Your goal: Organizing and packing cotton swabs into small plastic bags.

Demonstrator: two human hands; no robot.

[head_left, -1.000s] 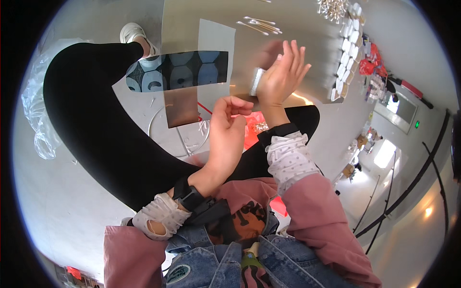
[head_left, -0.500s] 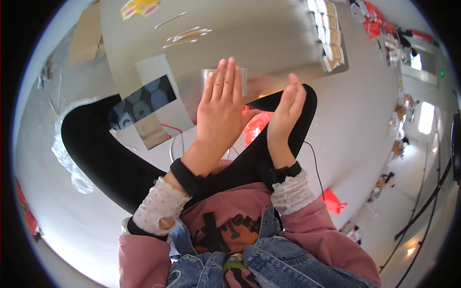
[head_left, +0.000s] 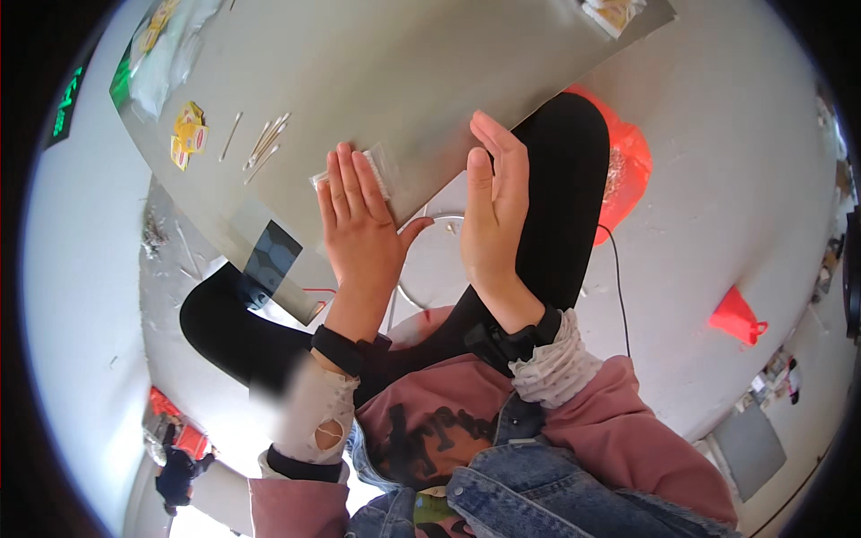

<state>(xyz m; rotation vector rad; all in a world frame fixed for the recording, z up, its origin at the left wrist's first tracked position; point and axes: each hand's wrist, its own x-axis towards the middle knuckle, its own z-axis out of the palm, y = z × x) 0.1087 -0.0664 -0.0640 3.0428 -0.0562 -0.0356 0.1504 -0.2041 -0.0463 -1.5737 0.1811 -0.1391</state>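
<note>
My left hand (head_left: 363,235) is flat, palm down, with its fingers straight and the thumb held out to the side. Its fingers cover part of a small clear packet (head_left: 380,170) with white contents, on the grey tabletop (head_left: 377,81); whether they touch it I cannot tell. To the right, my right hand (head_left: 495,211) is raised by the table's near edge, thumb side toward me, fingers extended and nothing in it. Left of the packet lie several loose cotton swabs (head_left: 266,143) and one separate cotton swab (head_left: 230,136). Beyond them sits a small pile of yellow sachets (head_left: 191,134).
A clear plastic bag (head_left: 170,76) lies at the table's far left, white-and-yellow packs (head_left: 614,13) at its far right corner. A dark patterned panel (head_left: 273,251) stands by my left knee. A red bag (head_left: 628,166), a black cable (head_left: 619,278) and a red scoop-shaped object (head_left: 740,316) are right.
The view has turned, so the swabs and sachets appear farther left and lower, and the red bag farther right. Both hands stay stretched out; the right hand's thumb now shows apart from its fingers.
</note>
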